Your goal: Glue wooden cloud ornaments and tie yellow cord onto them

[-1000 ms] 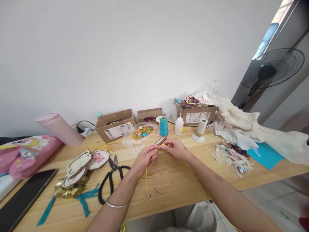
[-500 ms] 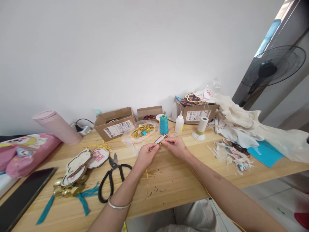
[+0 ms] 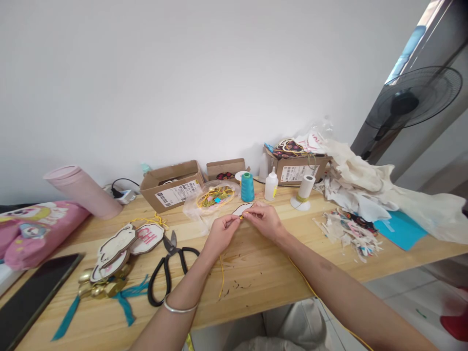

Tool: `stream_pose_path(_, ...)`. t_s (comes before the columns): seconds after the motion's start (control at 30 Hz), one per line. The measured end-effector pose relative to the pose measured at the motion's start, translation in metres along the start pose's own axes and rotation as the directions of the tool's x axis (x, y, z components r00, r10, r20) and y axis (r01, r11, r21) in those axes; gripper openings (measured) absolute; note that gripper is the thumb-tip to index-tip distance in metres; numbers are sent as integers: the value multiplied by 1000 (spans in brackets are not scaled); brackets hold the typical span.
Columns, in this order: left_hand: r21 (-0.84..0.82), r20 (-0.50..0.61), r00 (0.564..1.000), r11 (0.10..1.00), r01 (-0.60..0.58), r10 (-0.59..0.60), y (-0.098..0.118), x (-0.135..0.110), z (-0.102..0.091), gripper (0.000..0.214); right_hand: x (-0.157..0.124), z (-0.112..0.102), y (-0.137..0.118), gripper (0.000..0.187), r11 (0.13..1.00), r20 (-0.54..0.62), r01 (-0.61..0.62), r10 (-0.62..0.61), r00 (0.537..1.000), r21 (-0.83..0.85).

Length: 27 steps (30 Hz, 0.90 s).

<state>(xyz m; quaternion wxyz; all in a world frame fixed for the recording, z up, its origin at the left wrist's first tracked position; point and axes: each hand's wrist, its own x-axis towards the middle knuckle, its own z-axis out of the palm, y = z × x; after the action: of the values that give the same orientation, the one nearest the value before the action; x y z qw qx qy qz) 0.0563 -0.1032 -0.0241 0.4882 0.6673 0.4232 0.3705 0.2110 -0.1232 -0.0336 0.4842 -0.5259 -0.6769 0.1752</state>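
Note:
Close together over the middle of the table, both hands pinch at the lower edge of a white, dark-rimmed flat piece [image 3: 242, 209]. My left hand [image 3: 223, 234] is closed on the edge and a yellow cord [image 3: 222, 278], one end of which hangs below it onto the wood. My right hand [image 3: 265, 222] is closed on the cord at the same edge; a length of cord runs under the right forearm toward the lap. The fingers hide the exact spot where cord and piece meet. Black-handled scissors [image 3: 171, 258] lie blades apart beside my left forearm.
Behind the hands stand a teal thread spool [image 3: 247, 187], a white squeeze bottle [image 3: 271, 185] and a white spool [image 3: 304, 190]. Cardboard boxes [image 3: 171, 185] line the wall. Flat lettered pieces [image 3: 146, 239] and gold bells [image 3: 98, 290] lie left; fabric scraps [image 3: 353, 231] lie right.
The white piece is tilted a little more face-up, showing more of its surface. Both hands keep their pinch in nearly the same place. The view has shifted slightly.

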Motion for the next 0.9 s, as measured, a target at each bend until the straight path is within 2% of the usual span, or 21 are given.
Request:
stream_pose_path(0.33, 38, 39, 998, 998, -44, 43, -4, 2, -1, 30, -2, 0, -1, 20, 998, -55, 27, -31, 998, -65)
stream_pose_path(0.67, 43, 51, 996, 996, -73, 71, -8, 4, -2, 30, -4, -1, -5, 20, 984, -111, -57, 38, 993, -170)
stream_pose_path(0.9, 64, -8, 999, 997, -47, 47, -1, 0, -1, 31, -1, -2, -5, 19, 996, -135, -35, 23, 991, -83)
